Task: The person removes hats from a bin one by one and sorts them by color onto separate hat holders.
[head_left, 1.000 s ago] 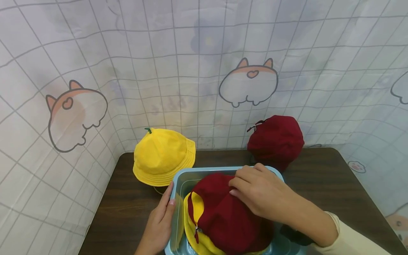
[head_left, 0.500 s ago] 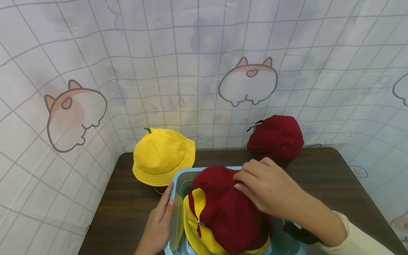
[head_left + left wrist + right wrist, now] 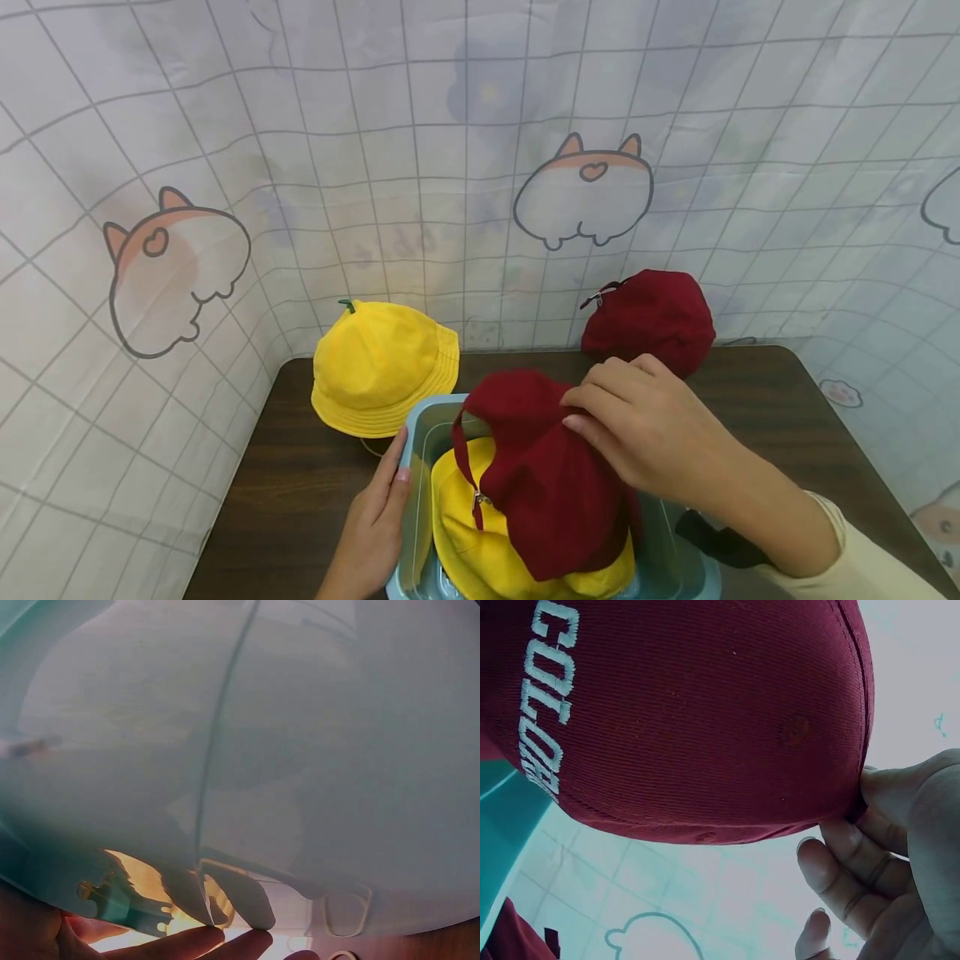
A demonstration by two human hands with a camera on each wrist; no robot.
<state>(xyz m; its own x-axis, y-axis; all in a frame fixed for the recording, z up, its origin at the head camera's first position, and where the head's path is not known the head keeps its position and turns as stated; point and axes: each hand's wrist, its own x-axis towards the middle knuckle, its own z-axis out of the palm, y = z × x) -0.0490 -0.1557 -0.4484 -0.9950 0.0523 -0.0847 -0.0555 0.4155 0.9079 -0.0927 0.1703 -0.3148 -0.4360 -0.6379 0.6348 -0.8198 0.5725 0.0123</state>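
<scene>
A dark red baseball cap [image 3: 555, 475] with white lettering on its front hangs from my right hand [image 3: 652, 425], which pinches its crown between thumb and fingers. In the right wrist view the pinched cloth of the cap [image 3: 705, 727] shows beside the thumb. Below it, a yellow hat [image 3: 465, 533] lies in the light blue plastic basin [image 3: 412, 500], partly covered by the cap. My left hand [image 3: 375, 517] rests along the basin's left side, thumb on the rim and fingers against the outer wall. The left wrist view is mostly filled by that wall [image 3: 247, 765].
On the brown wooden table [image 3: 285, 483], a yellow bucket hat [image 3: 382, 358] with a green stem stands behind the basin at left. Another dark red cap [image 3: 652, 321] is at back right. A patterned white curtain [image 3: 480, 275] hangs behind the table.
My right hand has risen, moving up and slightly right, and lifted the red cap off the yellow hat, which now shows more. The left hand stays at the basin.
</scene>
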